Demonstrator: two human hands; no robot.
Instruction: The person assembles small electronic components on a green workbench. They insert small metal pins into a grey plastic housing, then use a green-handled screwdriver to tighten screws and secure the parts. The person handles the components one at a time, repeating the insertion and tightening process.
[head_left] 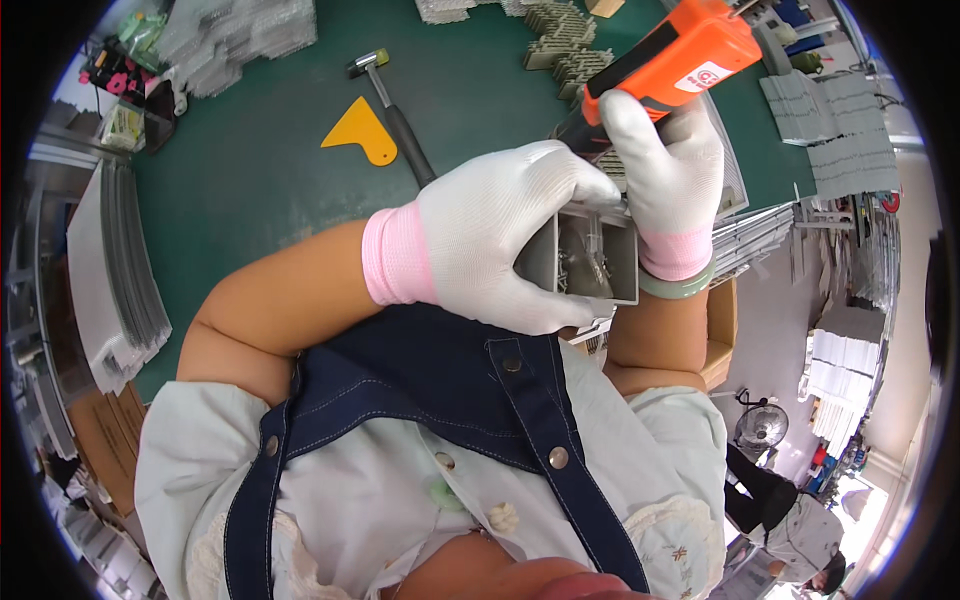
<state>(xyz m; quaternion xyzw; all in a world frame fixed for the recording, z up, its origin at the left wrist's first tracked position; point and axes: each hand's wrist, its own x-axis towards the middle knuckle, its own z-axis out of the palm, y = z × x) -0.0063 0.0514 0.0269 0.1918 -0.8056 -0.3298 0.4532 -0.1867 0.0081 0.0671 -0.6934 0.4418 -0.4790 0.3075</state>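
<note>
My left hand, in a white knit glove with a pink cuff, spans a small grey bin. Its thumb lies along the near side and its fingers reach over the far side. Small screws and a clear plastic piece show inside the bin. Just beyond it, my right hand, gloved the same way, is wrapped around an orange and black electric screwdriver. The tool tilts up to the right; its lower left end is partly hidden behind my left hand.
On the green table lie a black-handled mallet and a yellow scraper. Olive-grey slotted parts sit at the far side. Stacked metal panels stand at left, more stacks at right. A floor fan and another person are at lower right.
</note>
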